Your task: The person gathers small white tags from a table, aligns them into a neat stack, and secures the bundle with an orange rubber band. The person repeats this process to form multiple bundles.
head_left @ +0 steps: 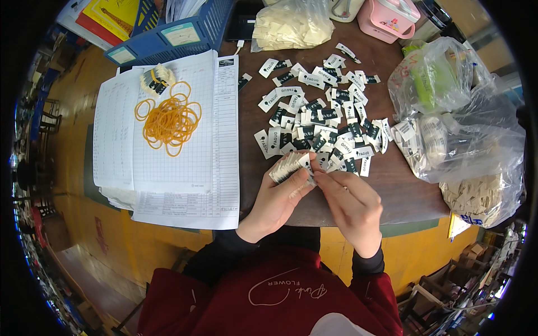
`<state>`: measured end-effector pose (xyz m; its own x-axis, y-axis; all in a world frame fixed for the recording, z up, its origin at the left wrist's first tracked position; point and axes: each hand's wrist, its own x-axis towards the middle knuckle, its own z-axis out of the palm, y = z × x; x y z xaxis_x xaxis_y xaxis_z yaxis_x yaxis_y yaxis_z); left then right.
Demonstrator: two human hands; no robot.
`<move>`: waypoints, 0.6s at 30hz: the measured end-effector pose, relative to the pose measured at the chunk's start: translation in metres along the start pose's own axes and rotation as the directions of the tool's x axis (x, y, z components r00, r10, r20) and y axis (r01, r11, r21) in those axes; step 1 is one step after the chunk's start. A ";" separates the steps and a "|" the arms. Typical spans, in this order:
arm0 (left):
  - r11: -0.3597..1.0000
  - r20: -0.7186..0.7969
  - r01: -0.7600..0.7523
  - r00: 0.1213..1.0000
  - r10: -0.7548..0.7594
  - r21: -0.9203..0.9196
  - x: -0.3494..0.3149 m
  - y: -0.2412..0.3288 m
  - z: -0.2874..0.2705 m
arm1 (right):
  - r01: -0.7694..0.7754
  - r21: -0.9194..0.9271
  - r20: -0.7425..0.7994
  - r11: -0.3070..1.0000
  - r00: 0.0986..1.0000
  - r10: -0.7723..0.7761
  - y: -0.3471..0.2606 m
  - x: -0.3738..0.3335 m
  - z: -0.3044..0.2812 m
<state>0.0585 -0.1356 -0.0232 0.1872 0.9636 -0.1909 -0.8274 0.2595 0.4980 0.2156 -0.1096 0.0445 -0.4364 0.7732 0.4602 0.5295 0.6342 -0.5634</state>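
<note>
My left hand [280,196] is closed around a stack of small fabric labels [289,166], their edges fanned upward. My right hand [352,203] meets it at the stack's right side, fingertips pinched at the edge of a label there; its exact grip is partly hidden by the fingers. Just beyond both hands spreads a loose pile of black-and-white labels [322,120] on the brown table [403,193]. Some lie flat, others overlap or tilt.
Left of the pile, orange rubber bands [170,124] and a banded label bundle [157,79] rest on paper sheets [115,151]. Behind stand a blue file basket [188,36], a bag of cream labels [292,25] and a pink container [386,19]. Clear plastic bags [476,126] crowd the right edge.
</note>
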 end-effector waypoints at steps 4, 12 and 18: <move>0.993 0.019 0.028 0.999 -0.026 -0.117 0.000 0.002 -0.002 | -0.114 0.168 -0.091 0.979 0.987 0.131 -0.002 -0.002 -0.014; 0.997 -0.020 -0.005 1.000 0.007 0.077 -0.002 -0.001 0.002 | -0.174 0.092 -0.138 0.980 0.973 0.186 -0.001 0.009 0.005; 0.996 -0.042 0.003 0.999 0.001 0.091 0.000 0.001 0.008 | -0.206 0.142 -0.078 0.968 0.973 0.218 -0.003 0.009 0.018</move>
<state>0.0622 -0.1344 -0.0158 0.1641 0.9602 -0.2260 -0.7750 0.2673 0.5727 0.1965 -0.1046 0.0381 -0.2520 0.8906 0.3786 0.4988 0.4548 -0.7378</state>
